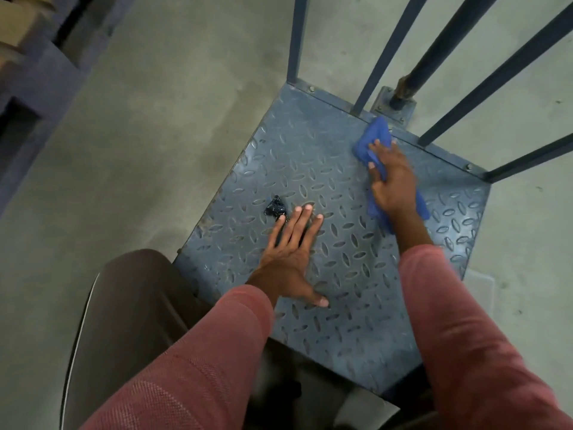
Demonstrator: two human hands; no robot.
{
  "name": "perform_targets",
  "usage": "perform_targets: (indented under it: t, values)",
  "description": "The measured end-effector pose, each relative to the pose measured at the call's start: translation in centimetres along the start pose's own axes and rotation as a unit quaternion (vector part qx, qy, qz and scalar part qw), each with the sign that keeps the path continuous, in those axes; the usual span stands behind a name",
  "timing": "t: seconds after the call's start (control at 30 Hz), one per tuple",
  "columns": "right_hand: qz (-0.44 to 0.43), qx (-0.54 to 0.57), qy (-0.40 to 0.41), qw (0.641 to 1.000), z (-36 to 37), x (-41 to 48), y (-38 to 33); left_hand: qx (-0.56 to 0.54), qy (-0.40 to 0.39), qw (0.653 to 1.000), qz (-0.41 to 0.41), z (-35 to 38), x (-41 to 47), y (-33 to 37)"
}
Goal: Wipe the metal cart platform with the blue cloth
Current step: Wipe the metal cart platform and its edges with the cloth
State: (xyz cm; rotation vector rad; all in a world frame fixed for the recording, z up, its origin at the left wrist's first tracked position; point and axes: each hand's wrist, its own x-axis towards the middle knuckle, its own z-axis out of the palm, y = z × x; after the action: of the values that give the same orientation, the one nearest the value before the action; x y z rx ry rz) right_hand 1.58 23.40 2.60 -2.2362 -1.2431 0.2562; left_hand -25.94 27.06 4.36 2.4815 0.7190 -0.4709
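Note:
The metal cart platform (310, 156) is a blue-grey tread plate with raised oval marks, seen from above. My right hand (392, 178) presses the blue cloth (373, 135) flat against the plate near its far edge, fingers spread over the cloth; part of the cloth trails out under my wrist. My left hand (291, 252) rests flat on the middle of the platform with straight fingers and holds nothing.
A small crumpled black scrap (275, 207) lies on the plate just beyond my left fingertips. Dark blue upright bars (384, 51) rise from the platform's far edge. Grey concrete floor (155, 119) surrounds the cart. My knee (130, 305) is at the near left edge.

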Motion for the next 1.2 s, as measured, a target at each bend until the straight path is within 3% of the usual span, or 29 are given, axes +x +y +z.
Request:
perform_targets:
  t: [0.1, 0.17, 0.23, 0.3, 0.37, 0.4, 0.47, 0.53, 0.57, 0.6, 0.67, 0.73, 0.8, 0.83, 0.93, 1.07, 1.13, 1.2]
  values:
    - [-0.121, 0.033, -0.057, 0.990, 0.6, -1.3, -3.1, 0.000, -0.004, 1.000, 0.002, -0.1, 0.1, 0.0]
    - [-0.100, 0.068, -0.009, 0.993, -0.1, -3.3, -4.3, 0.000, -0.005, 1.000, 0.002, -0.1, 0.0, 0.1]
    - [0.031, 0.085, 0.139, 0.986, -1.3, -6.2, -3.2, 0.000, -0.012, 1.000, 0.005, 0.0, 0.2, 0.0]
    - [0.216, 0.051, 0.257, 0.941, -2.2, -8.4, -0.9, -0.001, -0.015, 1.000, 0.003, 0.0, 0.3, -0.2]
    - [0.384, -0.081, 0.193, 0.899, -1.6, -8.1, 0.1, -0.001, -0.014, 1.000, 0.000, 0.0, 0.3, 0.0]
    - [0.403, -0.135, 0.134, 0.895, -0.7, -7.6, -0.3, 0.000, -0.021, 1.000, 0.000, -0.1, 0.2, 0.2]
    - [0.301, -0.144, 0.074, 0.940, 1.7, -5.3, -2.3, 0.002, -0.026, 1.000, -0.006, -0.2, 0.3, 0.2]
    - [0.096, -0.134, 0.012, 0.986, 3.5, -2.7, -4.6, 0.002, -0.030, 1.000, -0.008, -0.4, 0.3, 0.2]
    - [0.013, -0.124, -0.010, 0.992, 3.5, -1.5, -5.5, 0.005, -0.032, 0.999, -0.008, -0.5, 0.3, 0.3]
    - [-0.019, -0.117, 0.001, 0.993, 3.0, -0.7, -5.7, 0.010, -0.033, 0.999, -0.009, -0.5, 0.3, 0.4]
    - [0.074, -0.099, 0.128, 0.984, 1.9, -0.6, -5.0, 0.018, -0.034, 0.999, -0.017, -0.5, 0.2, 0.5]
    - [0.280, -0.082, 0.254, 0.922, 1.4, -2.1, -3.0, 0.020, -0.022, 0.999, -0.020, -0.2, 0.3, 0.5]
    - [0.431, -0.121, 0.240, 0.861, 1.8, -3.3, -1.9, 0.020, -0.022, 0.999, -0.019, -0.1, 0.4, 0.5]
    - [0.443, -0.149, 0.211, 0.859, 2.2, -3.4, -1.7, 0.018, -0.024, 0.999, -0.019, -0.1, 0.4, 0.5]
    - [0.359, -0.173, 0.150, 0.905, 2.3, -0.8, -2.1, 0.021, -0.021, 0.999, -0.023, 0.0, 0.5, 0.3]
    - [0.322, -0.152, 0.074, 0.932, 3.3, 2.9, -3.5, 0.021, -0.026, 0.999, -0.023, -0.1, 0.5, 0.4]
    - [0.144, -0.155, -0.002, 0.977, 3.8, 2.9, -4.3, 0.024, -0.030, 0.999, -0.022, -0.3, 0.5, 0.4]
    - [-0.048, -0.093, -0.027, 0.994, 3.3, 2.2, -4.2, 0.026, -0.026, 0.999, -0.023, -0.3, 0.4, 0.5]
